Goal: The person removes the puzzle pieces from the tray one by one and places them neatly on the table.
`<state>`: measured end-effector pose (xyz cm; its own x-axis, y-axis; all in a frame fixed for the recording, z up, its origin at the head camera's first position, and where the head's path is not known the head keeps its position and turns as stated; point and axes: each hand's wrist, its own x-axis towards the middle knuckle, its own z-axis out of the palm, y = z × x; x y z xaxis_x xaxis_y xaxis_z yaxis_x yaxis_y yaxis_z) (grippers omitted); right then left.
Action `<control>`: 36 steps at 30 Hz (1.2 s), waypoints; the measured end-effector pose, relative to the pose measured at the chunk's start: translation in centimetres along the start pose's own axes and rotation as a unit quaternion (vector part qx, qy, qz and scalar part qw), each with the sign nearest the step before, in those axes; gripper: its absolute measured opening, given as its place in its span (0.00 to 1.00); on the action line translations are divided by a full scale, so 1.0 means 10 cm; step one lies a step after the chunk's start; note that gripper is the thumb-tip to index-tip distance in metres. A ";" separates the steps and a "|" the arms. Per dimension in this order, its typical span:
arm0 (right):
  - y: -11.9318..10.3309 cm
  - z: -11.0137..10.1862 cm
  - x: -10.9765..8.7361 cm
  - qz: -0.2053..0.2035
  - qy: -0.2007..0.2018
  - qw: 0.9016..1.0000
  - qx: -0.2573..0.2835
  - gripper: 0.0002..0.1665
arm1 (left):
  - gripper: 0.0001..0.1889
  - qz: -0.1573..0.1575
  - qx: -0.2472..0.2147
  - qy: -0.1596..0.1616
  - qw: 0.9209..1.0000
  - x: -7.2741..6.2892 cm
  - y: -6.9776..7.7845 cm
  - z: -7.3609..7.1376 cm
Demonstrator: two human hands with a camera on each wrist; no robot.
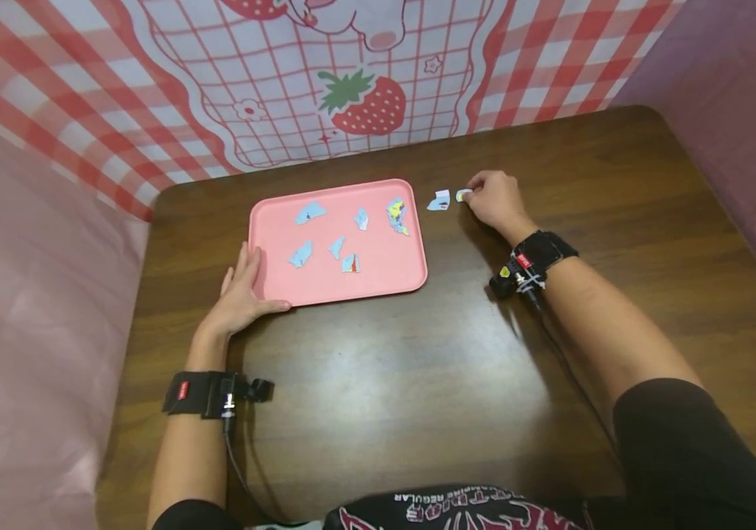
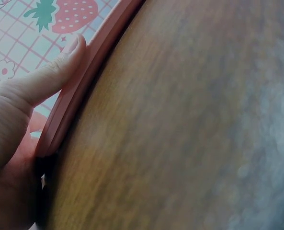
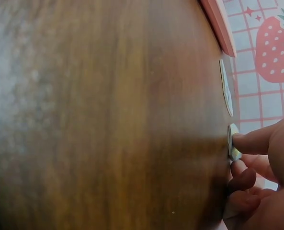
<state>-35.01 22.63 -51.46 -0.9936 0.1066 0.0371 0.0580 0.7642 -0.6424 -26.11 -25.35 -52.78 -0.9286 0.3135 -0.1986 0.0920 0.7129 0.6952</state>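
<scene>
Beyond the tray's right end, my right hand (image 1: 497, 200) pinches a small light-blue and yellow card piece (image 1: 462, 195) close to the tabletop. The right wrist view shows thumb and finger on that card piece (image 3: 234, 143). Just left of it lies another irregular light-blue piece (image 1: 439, 201) with a white part. My left hand (image 1: 235, 298) rests at the near left corner of a pink tray (image 1: 378, 283), thumb along the front rim, fingers extended on the left side. In the left wrist view the thumb (image 2: 60, 72) touches the rim.
Several irregular light-blue pieces lie scattered in the tray, including a larger yellow-and-purple patterned one (image 1: 397, 216) and one with red (image 1: 350, 263). The wooden table (image 1: 378, 397) meets a strawberry-print checked cloth (image 1: 431, 96) behind. A cable (image 1: 570, 368) trails from the right wrist camera.
</scene>
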 end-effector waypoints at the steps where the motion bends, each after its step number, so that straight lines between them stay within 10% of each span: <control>1: -0.01 0.00 0.00 0.002 -0.003 1.000 -0.002 0.15 | 0.68 0.000 -0.001 0.001 1.000 0.00 0.00 0.00; 36: -0.14 0.06 -0.05 -0.031 0.049 0.997 0.046 0.17 | 0.67 0.000 -0.007 0.005 1.000 0.01 -0.01 -0.02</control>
<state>-34.62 21.12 -51.07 -0.9806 0.1255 0.1503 -0.0171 0.7099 -0.7041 -26.26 -25.57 -52.75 -0.9324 0.3064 -0.1916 0.0868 0.7046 0.7042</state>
